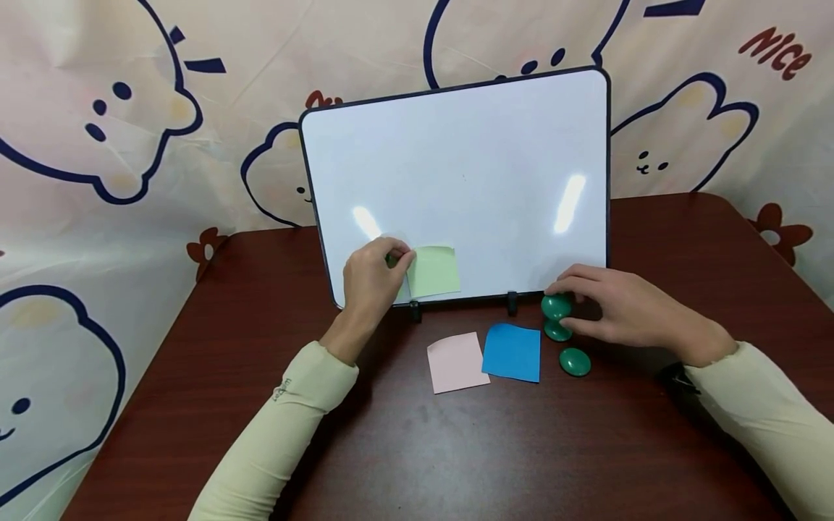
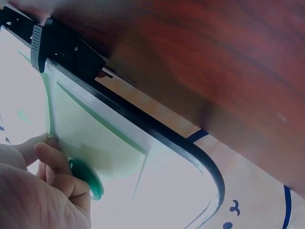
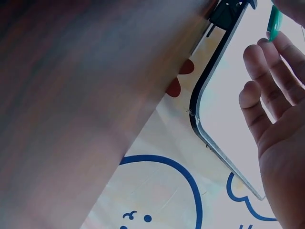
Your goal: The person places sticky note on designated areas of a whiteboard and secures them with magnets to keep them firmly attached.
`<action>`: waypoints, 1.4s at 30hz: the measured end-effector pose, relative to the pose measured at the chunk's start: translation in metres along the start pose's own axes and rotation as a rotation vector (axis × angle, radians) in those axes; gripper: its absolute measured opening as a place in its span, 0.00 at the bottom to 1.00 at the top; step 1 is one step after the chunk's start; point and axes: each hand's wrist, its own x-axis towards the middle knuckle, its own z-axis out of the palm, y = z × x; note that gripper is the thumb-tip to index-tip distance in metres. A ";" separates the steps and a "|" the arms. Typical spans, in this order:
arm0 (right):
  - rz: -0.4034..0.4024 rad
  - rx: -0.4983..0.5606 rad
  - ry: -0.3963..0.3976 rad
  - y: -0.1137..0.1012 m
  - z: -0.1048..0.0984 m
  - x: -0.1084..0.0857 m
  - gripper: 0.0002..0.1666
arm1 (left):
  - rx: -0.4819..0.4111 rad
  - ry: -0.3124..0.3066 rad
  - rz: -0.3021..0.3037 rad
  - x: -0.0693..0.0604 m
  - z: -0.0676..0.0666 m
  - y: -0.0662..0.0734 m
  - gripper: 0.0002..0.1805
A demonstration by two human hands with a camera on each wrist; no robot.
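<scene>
A pale green sticky note point(image 1: 435, 271) lies against the lower part of the whiteboard point(image 1: 476, 174). My left hand point(image 1: 373, 278) pinches that note by its left edge. Beside it, mostly behind the left hand, a second green sticky note point(image 2: 100, 138) is on the board with a green round magnet point(image 2: 86, 179) over it. My right hand point(image 1: 619, 307) holds another green round magnet point(image 1: 556, 307) between thumb and fingers near the board's lower right edge. In the right wrist view this magnet point(image 3: 274, 23) shows edge-on at the fingertips.
Below the held magnet is another green magnet point(image 1: 558, 331), and one more magnet point(image 1: 575, 362) lies nearer on the brown table point(image 1: 456, 456). A pink sticky note point(image 1: 458, 363) and a blue sticky note point(image 1: 512, 353) lie side by side. Black clips point(image 1: 512, 304) support the board's bottom edge.
</scene>
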 end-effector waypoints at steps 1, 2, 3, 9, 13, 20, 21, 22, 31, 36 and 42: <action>-0.002 -0.003 0.005 0.000 0.000 0.001 0.27 | -0.001 -0.001 -0.001 0.000 0.000 0.000 0.06; -0.003 -0.005 0.008 0.000 0.001 0.002 0.27 | -0.001 -0.001 -0.002 0.000 0.000 0.000 0.06; -0.005 -0.007 0.014 -0.001 0.001 0.003 0.27 | -0.003 -0.001 -0.003 0.000 0.000 0.000 0.06; -0.026 -0.008 0.030 -0.003 0.002 0.009 0.26 | -0.005 -0.006 -0.006 0.000 0.000 -0.001 0.06; -0.025 -0.005 0.021 -0.004 0.002 0.011 0.26 | -0.009 -0.019 -0.010 0.000 -0.001 -0.001 0.06; -0.004 0.003 0.003 -0.006 0.004 0.013 0.26 | -0.022 -0.043 -0.021 0.000 -0.002 -0.003 0.06; -0.003 0.004 0.000 -0.006 0.004 0.013 0.26 | -0.023 -0.046 -0.024 0.000 -0.002 -0.003 0.06; -0.003 0.004 -0.001 -0.006 0.005 0.013 0.26 | -0.022 -0.048 -0.027 0.000 -0.002 -0.003 0.06; -0.030 0.000 0.028 -0.010 0.005 0.020 0.28 | -0.027 -0.032 -0.030 0.003 -0.003 -0.002 0.06; -0.037 0.018 0.025 -0.014 0.008 0.027 0.27 | -0.027 -0.031 -0.028 0.003 -0.003 -0.002 0.06; -0.042 0.018 0.023 -0.020 0.010 0.035 0.27 | -0.014 -0.026 -0.012 0.003 -0.003 -0.003 0.06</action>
